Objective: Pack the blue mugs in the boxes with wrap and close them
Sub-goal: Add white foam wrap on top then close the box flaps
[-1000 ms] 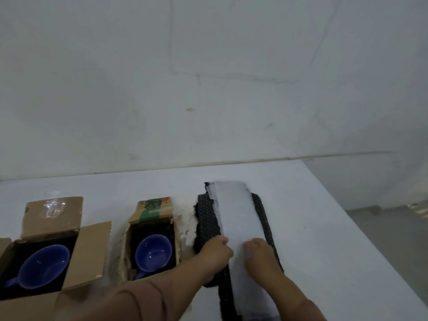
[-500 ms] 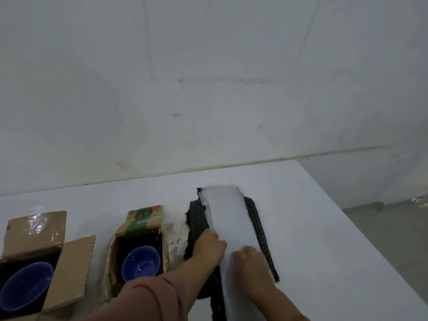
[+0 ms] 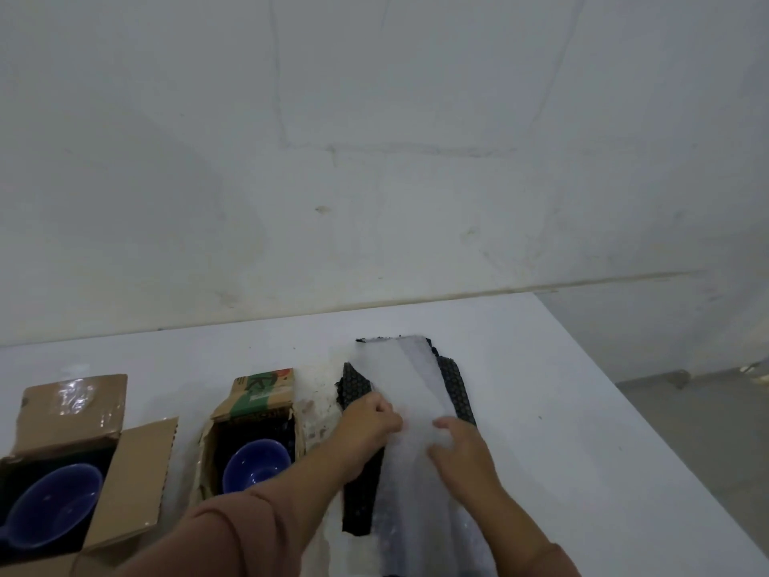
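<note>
Two open cardboard boxes stand on the white table. The left box (image 3: 137, 472) holds a blue mug (image 3: 54, 505). The middle box (image 3: 258, 393) holds a second blue mug (image 3: 256, 464) on dark padding. To their right a long strip of clear bubble wrap (image 3: 410, 376) lies over black dotted wrap (image 3: 457, 385). My left hand (image 3: 370, 422) pinches the clear strip's left edge. My right hand (image 3: 457, 447) grips the strip at its right side. Both hands touch the wrap about midway along its length.
The white table (image 3: 582, 410) ends at a right edge that runs diagonally, with grey floor (image 3: 699, 410) beyond. A plain white wall (image 3: 374, 160) rises behind the table's far edge. White flecks lie on the table between the middle box and the wrap.
Both hands have slid a little farther up the clear strip and bunched it between them. The strip's far end has shifted slightly. The camera has tilted and drifted.
</note>
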The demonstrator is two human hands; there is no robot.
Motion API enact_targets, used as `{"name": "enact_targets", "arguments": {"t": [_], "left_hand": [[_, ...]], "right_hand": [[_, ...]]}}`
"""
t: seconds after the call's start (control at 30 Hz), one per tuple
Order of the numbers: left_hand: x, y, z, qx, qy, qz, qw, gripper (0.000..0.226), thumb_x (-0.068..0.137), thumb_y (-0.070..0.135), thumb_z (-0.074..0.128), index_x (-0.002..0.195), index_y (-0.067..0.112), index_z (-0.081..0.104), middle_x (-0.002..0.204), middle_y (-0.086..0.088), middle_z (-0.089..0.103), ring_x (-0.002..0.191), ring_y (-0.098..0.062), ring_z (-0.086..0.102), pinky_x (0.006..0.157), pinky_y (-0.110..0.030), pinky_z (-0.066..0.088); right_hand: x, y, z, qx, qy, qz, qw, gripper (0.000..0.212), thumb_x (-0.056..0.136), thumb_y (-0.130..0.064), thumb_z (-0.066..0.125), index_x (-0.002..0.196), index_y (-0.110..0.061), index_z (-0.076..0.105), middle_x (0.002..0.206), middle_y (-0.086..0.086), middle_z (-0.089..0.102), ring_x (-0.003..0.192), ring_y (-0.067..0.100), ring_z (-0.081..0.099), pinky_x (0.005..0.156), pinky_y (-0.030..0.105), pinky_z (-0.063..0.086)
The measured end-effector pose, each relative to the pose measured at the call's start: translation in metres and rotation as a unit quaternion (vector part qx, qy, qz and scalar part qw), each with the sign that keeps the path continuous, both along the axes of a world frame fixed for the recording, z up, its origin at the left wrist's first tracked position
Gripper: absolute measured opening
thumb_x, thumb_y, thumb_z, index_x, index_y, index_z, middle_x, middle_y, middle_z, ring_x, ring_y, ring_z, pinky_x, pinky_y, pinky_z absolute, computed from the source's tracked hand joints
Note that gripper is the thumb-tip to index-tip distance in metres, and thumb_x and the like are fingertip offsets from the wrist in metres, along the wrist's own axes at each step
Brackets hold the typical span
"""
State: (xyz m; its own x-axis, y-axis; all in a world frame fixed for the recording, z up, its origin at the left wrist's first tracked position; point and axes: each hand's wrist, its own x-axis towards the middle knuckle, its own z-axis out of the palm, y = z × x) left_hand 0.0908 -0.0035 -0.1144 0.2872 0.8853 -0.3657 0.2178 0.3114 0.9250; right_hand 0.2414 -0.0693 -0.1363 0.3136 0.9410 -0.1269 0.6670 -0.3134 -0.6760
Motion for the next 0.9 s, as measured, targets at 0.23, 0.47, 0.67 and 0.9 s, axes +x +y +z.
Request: {"name": "enact_targets", "arguments": {"t": [0.23,0.47,0.67,0.9], "left_hand": [[-0.06,0.013,0.051,0.055,-0.117,-0.008,0.992,0.037,0.076,-0.008,0.062,0.097,0.019,0.045,0.083,-0.008,0.066,0.063,-0.014,0.066,0.055,-0.027,0.052],[-0.106,0.01,0.1,0.142,-0.078,0.043,0.986,0.031,0.08,0.009,0.069,0.103,0.029,0.071,0.098,0.003,0.069,0.096,-0.012,0.063,0.08,-0.02,0.046],[-0.136,0.0,0.128,0.213,-0.086,0.091,0.969,0.03,0.064,0.027,0.075,0.089,0.04,0.065,0.105,0.003,0.053,0.094,-0.014,0.052,0.075,-0.025,0.044],[-0.16,-0.003,0.122,0.088,-0.146,0.002,0.985,0.036,0.074,0.01,0.073,0.109,0.007,0.065,0.107,-0.013,0.07,0.096,-0.026,0.067,0.082,-0.035,0.056]], "right_hand": [[-0.022,0.035,0.059,0.049,0.483,-0.071,0.871,0.046,0.082,0.006,0.058,0.117,-0.023,0.049,0.093,0.006,0.062,0.076,0.019,0.06,0.071,0.032,0.05],[-0.059,0.05,0.131,0.152,0.157,0.07,0.973,0.044,0.083,-0.003,0.058,0.115,-0.033,0.056,0.084,-0.007,0.054,0.078,0.006,0.054,0.062,0.009,0.039],[-0.088,0.051,0.177,0.242,0.126,0.109,0.956,0.026,0.075,-0.007,0.067,0.062,-0.028,0.058,0.102,-0.014,0.051,0.093,0.001,0.051,0.07,0.007,0.036],[-0.114,0.066,0.19,0.179,0.439,0.192,0.859,0.029,0.082,0.0,0.061,0.067,-0.025,0.064,0.072,-0.008,0.066,0.068,0.008,0.06,0.063,0.02,0.048]]}}
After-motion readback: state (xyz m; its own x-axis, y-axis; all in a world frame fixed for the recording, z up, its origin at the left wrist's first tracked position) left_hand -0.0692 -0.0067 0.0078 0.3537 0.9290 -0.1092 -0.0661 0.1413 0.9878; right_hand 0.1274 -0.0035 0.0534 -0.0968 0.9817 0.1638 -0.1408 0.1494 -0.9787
